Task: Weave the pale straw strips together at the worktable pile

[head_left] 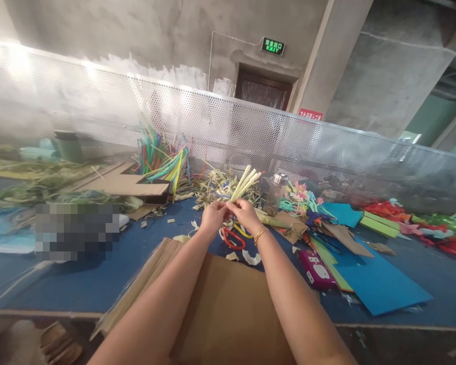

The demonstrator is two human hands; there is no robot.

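In front of me, both hands come together at the lower end of a bundle of pale yellow-green stalks [246, 183], which fans upward and to the right. My right hand [245, 215] pinches the base of the bundle. My left hand [214, 219] is closed against the same spot, its fingertips touching those of the right. Just under the hands lie a red loop [234, 243] and a yellow loop [242, 231], partly hidden. A heap of dried husk scraps [216, 186] sits behind the bundle. A cardboard sheet [231, 304] lies beneath my forearms.
Coloured pipe cleaners [163, 157] stand behind cut cardboard [114, 181] at left. To the right are a clear bottle [276, 190], paper flowers [302, 197], a purple box [316, 269] and blue sheets [382, 279]. A perforated metal screen [349, 157] edges the blue table [72, 289].
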